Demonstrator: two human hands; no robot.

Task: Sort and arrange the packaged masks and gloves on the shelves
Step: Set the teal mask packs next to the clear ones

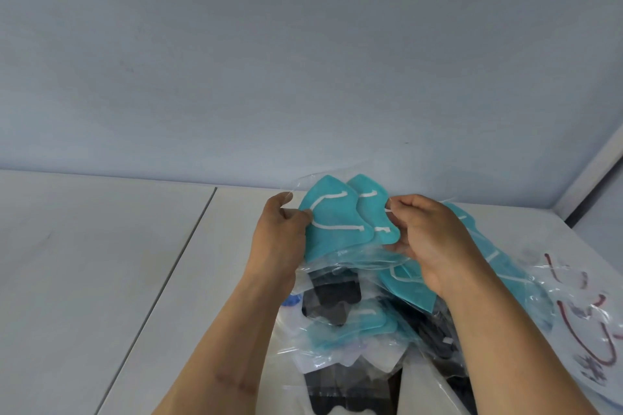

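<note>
Two teal masks in clear plastic packets (pixel 332 222) are held up above a heap of packets on the white shelf surface (pixel 135 246). My left hand (pixel 281 232) pinches the left edge of the front packet. My right hand (pixel 426 236) grips the right side of the packets, fingers curled around the rear teal mask (pixel 377 212). Below lie more packaged teal masks (pixel 357 323) and packaged black masks (pixel 332 300), partly hidden by my forearms.
A clear bag with red markings (pixel 586 330) lies at the right edge. The pale blue wall (pixel 303 61) rises behind the shelf. A seam (pixel 175 266) divides the white surface; the left panel is bare.
</note>
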